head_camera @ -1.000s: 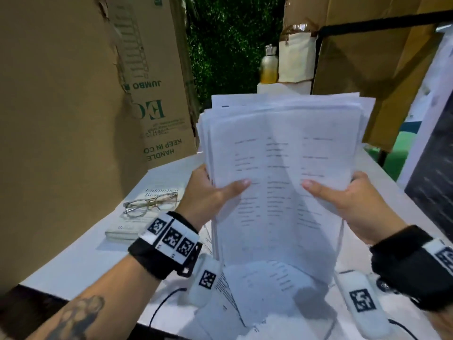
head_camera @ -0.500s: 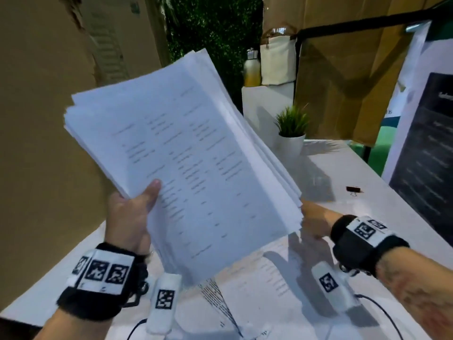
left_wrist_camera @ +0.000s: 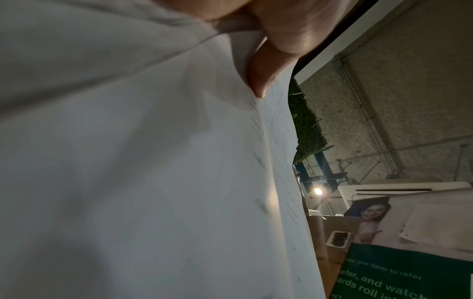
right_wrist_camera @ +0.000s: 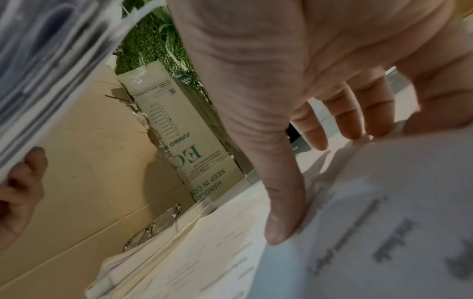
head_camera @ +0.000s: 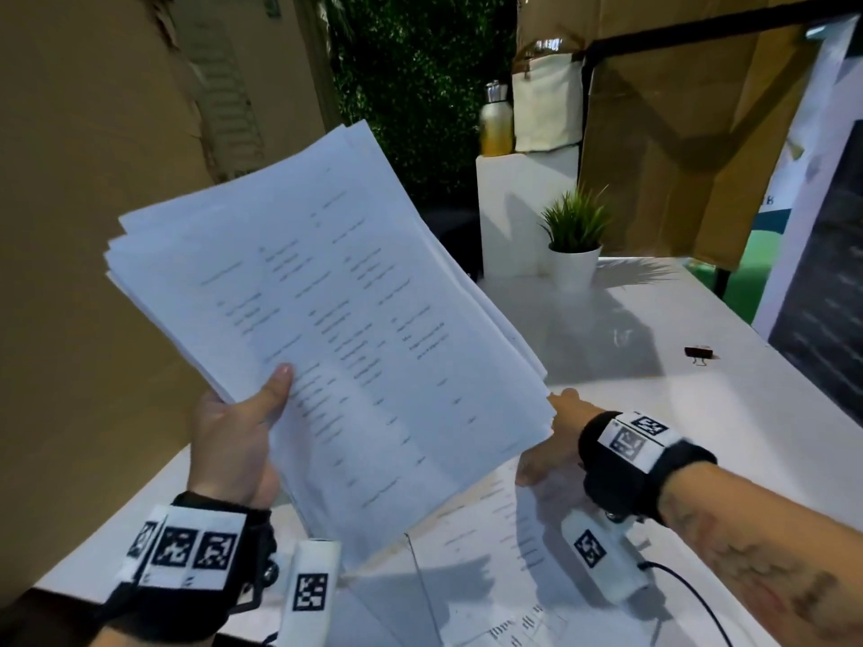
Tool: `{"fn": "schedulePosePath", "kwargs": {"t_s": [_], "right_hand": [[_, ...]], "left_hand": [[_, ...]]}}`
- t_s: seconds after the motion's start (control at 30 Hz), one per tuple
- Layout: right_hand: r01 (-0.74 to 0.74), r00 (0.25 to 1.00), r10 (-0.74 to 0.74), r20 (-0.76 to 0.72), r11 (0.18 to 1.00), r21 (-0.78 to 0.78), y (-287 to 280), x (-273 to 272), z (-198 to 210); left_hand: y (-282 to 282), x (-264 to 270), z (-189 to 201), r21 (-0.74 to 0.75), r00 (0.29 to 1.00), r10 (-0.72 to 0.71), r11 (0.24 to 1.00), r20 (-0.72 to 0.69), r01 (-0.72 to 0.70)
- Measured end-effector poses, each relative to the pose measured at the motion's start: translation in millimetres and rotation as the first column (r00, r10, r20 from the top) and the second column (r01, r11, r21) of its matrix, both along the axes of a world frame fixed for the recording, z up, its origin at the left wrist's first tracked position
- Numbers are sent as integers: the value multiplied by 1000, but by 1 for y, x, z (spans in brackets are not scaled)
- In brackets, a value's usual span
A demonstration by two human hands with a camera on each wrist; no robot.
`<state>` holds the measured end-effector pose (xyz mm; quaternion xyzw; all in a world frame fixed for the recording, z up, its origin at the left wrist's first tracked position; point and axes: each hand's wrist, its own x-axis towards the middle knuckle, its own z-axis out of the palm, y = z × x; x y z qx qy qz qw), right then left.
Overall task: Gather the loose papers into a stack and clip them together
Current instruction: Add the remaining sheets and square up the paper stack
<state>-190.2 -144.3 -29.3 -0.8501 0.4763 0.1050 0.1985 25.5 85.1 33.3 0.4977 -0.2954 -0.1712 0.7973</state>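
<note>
My left hand (head_camera: 233, 441) grips a thick stack of printed papers (head_camera: 327, 319) and holds it tilted up above the white table (head_camera: 700, 436). Its thumb (left_wrist_camera: 266, 66) presses the top sheet; its fingers (right_wrist_camera: 23, 182) curl under the stack (right_wrist_camera: 51, 60). My right hand (head_camera: 551, 450) reaches low under the stack's corner, onto loose sheets (head_camera: 490, 530) lying on the table. Its thumb (right_wrist_camera: 281, 212) and straight fingers (right_wrist_camera: 353, 125) touch the top loose sheet (right_wrist_camera: 384, 222). A black binder clip (head_camera: 699, 353) lies on the table at the far right.
Large cardboard boxes (head_camera: 93, 226) wall off the left side. A potted plant (head_camera: 575, 226) stands at the table's back, with a bottle (head_camera: 496, 121) on a white block behind it. Glasses (right_wrist_camera: 153, 228) lie on a book near the boxes. A dark panel (head_camera: 831, 296) borders the right.
One second ago both hands held the stack upright. My right hand let go and dropped to the loose sheets on the table; my left hand swung the stack up to the left.
</note>
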Motion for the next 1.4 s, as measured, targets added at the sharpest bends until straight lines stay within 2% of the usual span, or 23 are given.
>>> {"fn": "schedulePosePath", "kwargs": {"t_s": [0.17,0.23,0.3,0.4,0.5,0.57,0.67,0.87,0.93,1.0,1.07,1.13,1.27,1.4], "right_hand": [[66,984,-76,159,995,69,1,-18,9],[92,938,-115,327,992,86,-1,-29,15],[127,817,-178,549,983,130,-5,-44,21],[118,586,-253,770,967,228,-5,-68,38],[-25,305,-338,890,932,362,0,-80,56],[-131,222,-376,900,903,409,7,-83,70],[-245,199,-433,879,847,472,17,-82,83],[-270,255,-485,836,795,544,27,-77,85],[-322,297,-439,848,790,521,29,-76,87],[-355,339,-336,879,819,450,32,-74,90],[-326,355,-270,895,861,389,33,-69,92],[-301,350,-252,902,882,363,35,-63,96],[-362,303,-236,923,868,341,39,-54,104],[-390,152,-241,959,877,282,47,-43,106]], "left_hand": [[2,-2,-1,7,999,-26,1000,-33,26],[2,-3,-1,9,996,-72,997,-61,73],[1,-4,-2,13,988,-121,992,-94,123],[-4,-9,-4,28,965,-198,978,-171,206],[-13,-20,-9,20,910,-291,951,-296,310],[-20,-31,-9,-2,850,-363,920,-381,392],[-29,-48,-5,-40,777,-447,876,-443,481],[-39,-59,-8,18,744,-437,857,-506,515],[-39,-60,-12,46,740,-435,847,-514,530],[-38,-62,-14,61,726,-454,826,-516,560],[-37,-62,-14,81,745,-457,826,-486,559],[-36,-58,-13,98,800,-427,855,-421,508],[-31,-51,-7,61,905,-364,921,-221,386],[-19,-46,-2,-9,944,-318,948,-83,319]]}}
